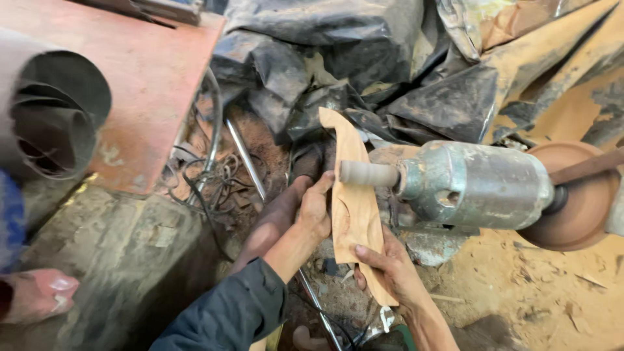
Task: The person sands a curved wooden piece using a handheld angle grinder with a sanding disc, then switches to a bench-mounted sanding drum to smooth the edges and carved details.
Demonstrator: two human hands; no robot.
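Observation:
I hold a flat, carved piece of pale wood (353,208) upright against the small cylindrical sanding drum (368,173) of a grey motor (474,184). My left hand (316,209) grips the wood's left edge at mid-height, thumb on top. Lower down, my right hand (388,268) closes around the bottom end of the wood from the right. The drum touches the wood's right face just above my left hand. A bare foot (286,209) lies directly behind my left hand.
A brown disc (580,208) sits on the motor's far right end. Sawdust (539,292) covers the ground at lower right. Crumpled black plastic sheeting (364,58) lies behind. Tangled cables (214,175), a red metal sheet (143,71) and a rolled abrasive sheet (52,104) are at left.

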